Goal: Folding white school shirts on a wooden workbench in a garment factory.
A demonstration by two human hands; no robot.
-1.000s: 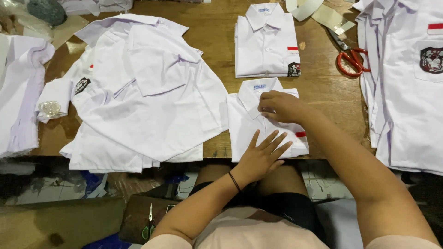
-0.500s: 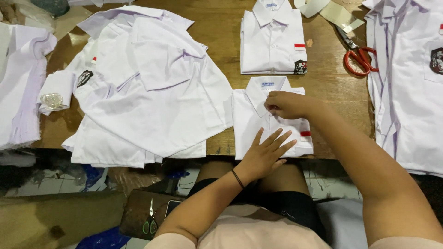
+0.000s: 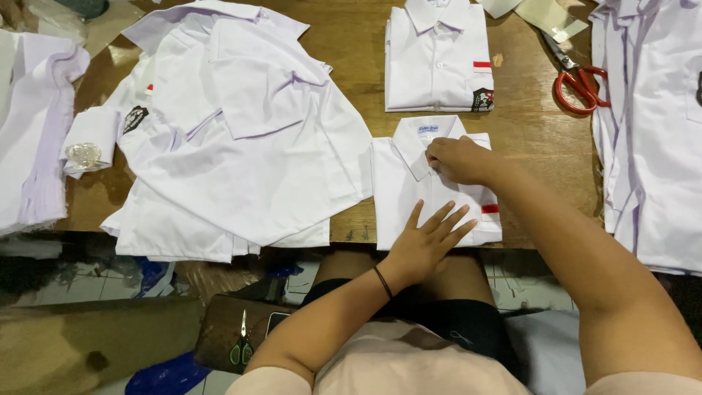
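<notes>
A folded white shirt with a collar lies at the near edge of the wooden table. My left hand rests flat on its lower part, fingers spread. My right hand pinches the shirt front just under the collar, fingers closed on the fabric. A second folded white shirt with a red stripe and a dark badge lies just beyond it.
A heap of unfolded white shirts covers the table's left half. More white shirts lie at the right edge. Red-handled scissors sit at the back right. Small green snips rest on a brown pouch below the table.
The view shifted slightly. My right hand slid a little up toward the collar; my left hand stays flat on the shirt.
</notes>
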